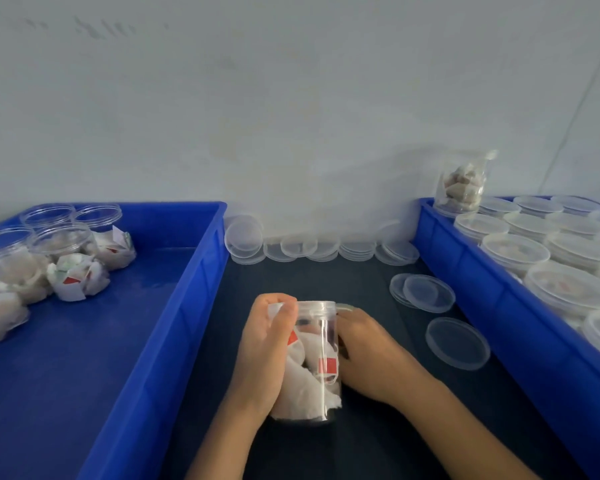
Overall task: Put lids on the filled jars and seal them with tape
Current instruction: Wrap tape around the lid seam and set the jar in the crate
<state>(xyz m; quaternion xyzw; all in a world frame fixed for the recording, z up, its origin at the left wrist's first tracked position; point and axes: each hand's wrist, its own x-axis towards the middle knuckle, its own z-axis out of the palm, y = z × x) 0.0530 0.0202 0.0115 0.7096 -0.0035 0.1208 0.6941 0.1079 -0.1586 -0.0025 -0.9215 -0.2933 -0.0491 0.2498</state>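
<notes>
Left hand (265, 348) wraps the left side of a clear jar (314, 362), fingers curled round the wall up near the lid, thumb side toward the camera. Right hand (368, 355) curls against the jar's right side, fingers hidden behind the plastic; a yellowish ring, possibly a tape roll (347, 308), shows just above it, too little visible to be sure. Jar stands on the dark table (378, 445) between two blue bins, clear lid (317, 306) already on top. Inside: white paper-wrapped packets with red tags, packed to about the full height. Loose clear lids (457, 342) lie on the table right of the hands, more stacked along the wall. Left bin (160, 341) holds open filled jars (63, 244) at its far left corner. Right bin (499, 306) holds rows of lidded jars (515, 249); one filled jar (463, 185) sits tilted at its far corner.
</notes>
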